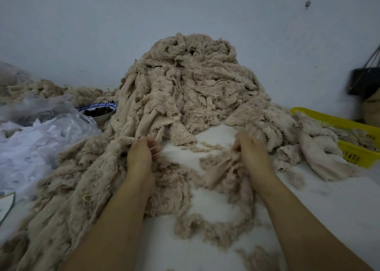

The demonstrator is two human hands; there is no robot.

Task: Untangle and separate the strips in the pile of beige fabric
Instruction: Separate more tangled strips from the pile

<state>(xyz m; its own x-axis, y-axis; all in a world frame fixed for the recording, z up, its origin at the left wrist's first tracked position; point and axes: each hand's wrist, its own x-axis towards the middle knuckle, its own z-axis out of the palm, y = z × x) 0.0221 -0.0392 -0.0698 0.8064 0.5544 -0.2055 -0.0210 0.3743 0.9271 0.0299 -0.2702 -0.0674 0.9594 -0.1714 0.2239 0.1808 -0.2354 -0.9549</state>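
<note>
Our left hand (141, 153) and right hand (249, 150) each clutch tufts of the pile (191, 81) at its near foot; the loose strip (207, 146) between them lies crosswise, nearer our right.

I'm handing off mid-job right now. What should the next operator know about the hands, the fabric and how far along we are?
Left hand: grips the left strip at the pile's near edge.
Right hand: grips a loose strip lying on the white table.
Beige fabric pile: tall, tangled, against the wall.
Yellow basket, right, holds some beige fabric.
Done: a few strips pulled loose in front.
Left: nearly the whole pile.
</note>
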